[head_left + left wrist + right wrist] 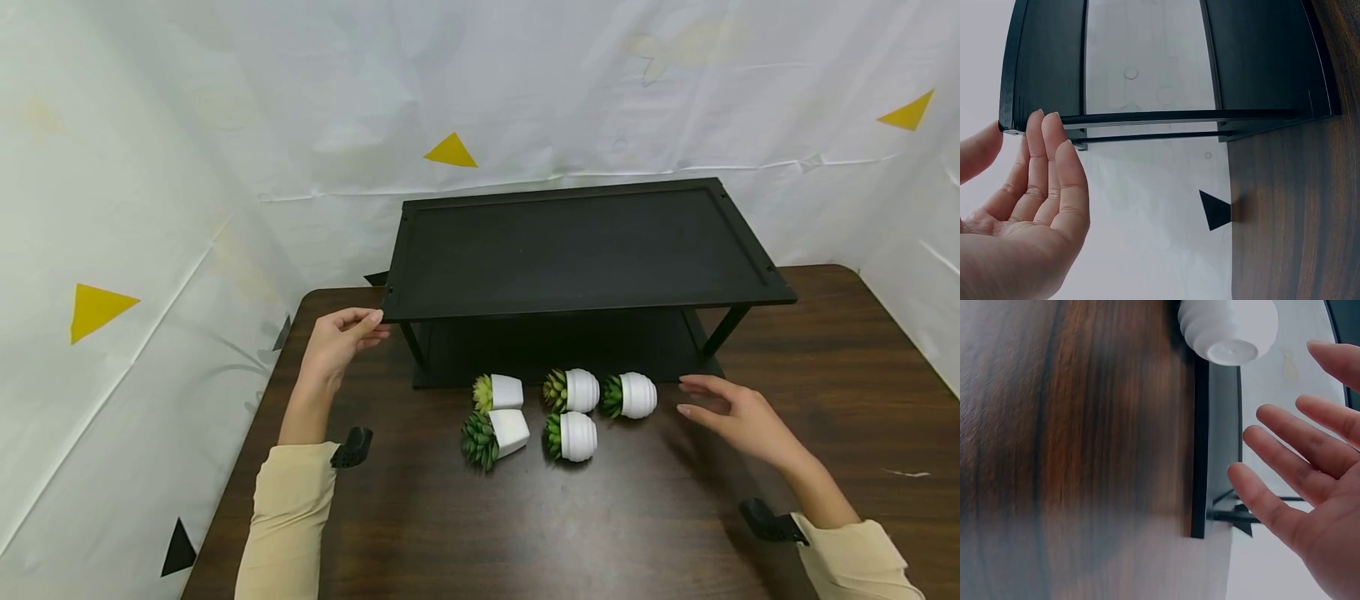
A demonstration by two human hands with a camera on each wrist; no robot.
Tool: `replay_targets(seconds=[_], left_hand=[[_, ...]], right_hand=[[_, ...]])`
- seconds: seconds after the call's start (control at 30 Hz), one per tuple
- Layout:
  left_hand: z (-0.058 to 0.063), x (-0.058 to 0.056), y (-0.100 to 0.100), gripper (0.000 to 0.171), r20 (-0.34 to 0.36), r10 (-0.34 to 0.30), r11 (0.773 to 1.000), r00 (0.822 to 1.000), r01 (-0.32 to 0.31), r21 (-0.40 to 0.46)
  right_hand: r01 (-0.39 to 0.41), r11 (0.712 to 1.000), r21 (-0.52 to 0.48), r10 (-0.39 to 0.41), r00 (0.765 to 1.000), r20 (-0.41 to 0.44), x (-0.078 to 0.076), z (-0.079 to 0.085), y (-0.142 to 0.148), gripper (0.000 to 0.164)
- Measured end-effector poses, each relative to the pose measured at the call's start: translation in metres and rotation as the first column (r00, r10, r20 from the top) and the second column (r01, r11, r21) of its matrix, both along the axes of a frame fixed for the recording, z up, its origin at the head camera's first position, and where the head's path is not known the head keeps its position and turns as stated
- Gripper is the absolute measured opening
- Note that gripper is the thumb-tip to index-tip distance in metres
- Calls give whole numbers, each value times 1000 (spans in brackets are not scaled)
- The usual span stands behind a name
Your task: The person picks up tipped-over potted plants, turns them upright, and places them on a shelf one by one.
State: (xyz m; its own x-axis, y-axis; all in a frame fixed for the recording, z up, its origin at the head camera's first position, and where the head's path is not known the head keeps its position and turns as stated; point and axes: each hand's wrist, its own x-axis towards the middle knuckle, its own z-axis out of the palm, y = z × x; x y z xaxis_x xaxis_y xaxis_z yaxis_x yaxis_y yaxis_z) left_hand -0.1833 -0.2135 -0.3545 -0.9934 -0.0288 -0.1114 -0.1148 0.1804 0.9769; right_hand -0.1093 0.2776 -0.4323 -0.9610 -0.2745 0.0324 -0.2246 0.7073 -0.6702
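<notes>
My left grip (339,343) pinches the black shelf (585,250); a tug could jostle the potted plant (637,395) near my wide-spread right grip (742,418).

We can read nothing in these three views — no text, label, brand, number or sign — on any surface.

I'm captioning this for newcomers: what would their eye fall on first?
Probably the black two-tier shelf at the back of the brown table, its front left corner pinched by the left hand. Before it, five white-potted plants lie on their sides; the right hand, empty, hovers beside the rightmost.
</notes>
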Motion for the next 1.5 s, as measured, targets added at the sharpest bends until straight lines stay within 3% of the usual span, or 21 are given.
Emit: replay_targets(seconds=[0.93, 1.27, 1.5], left_hand=[[1, 0, 2, 33, -5, 34, 999, 999, -34, -4], [2, 0, 3, 32, 0, 40, 999, 999, -40, 7], [3, 1, 3, 36, -2, 29, 999, 1000, -29, 22]], right_hand=[[-43, 994, -101, 44, 999, 5, -29, 2, -23, 46], [-58, 997, -59, 57, 998, -27, -36, -1, -36, 46], [-55, 998, -43, 56, 998, 31, -37, -3, -40, 49]])
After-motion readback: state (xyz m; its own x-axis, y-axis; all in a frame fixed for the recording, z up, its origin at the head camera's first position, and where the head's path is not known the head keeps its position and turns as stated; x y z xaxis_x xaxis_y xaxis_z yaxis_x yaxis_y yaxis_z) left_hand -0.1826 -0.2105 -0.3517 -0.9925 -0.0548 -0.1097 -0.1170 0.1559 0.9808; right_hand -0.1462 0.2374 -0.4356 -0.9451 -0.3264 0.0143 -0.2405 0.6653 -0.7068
